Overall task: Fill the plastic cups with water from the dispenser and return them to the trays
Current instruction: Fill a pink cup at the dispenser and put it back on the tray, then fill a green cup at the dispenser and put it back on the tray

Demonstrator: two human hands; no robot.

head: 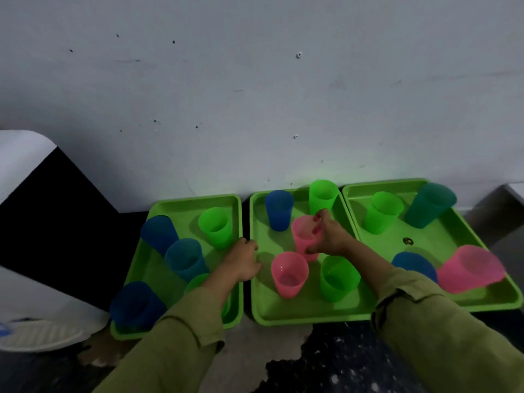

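Head view: closest to you, your left hand (243, 260) sits over the gap between the left tray (181, 207) and the middle tray (283, 310). Its fingers are curled, but I can't tell if they're holding a rim or just resting there. A bit further in, your right hand (330, 239) has its fingers (319, 222) clamped round the pink cup (300, 239), which stands upright mid-tray on the middle one.

So I'd guess you're at the grab-or-put-down step for that cup, and I can't see whether it has water in it. If it's empty, the next move is a straight lift clear of its neighbours, then a carry left to the dispenser (42, 307). If it's full, keep it level.

Counts, on the desk (354, 358):
- 3 trays side by side, the right tray (442, 236) included.
- 14 cups (289, 275) in all.
- Left tray: 5 cups, 3 blue and 2 green, with 1 green half hidden by your sleeve (181, 336).
- Middle tray: 5 cups, 2 pink, 2 green and 1 blue.
- Right tray: 4 cups, 1 each of pink, blue, green and teal.
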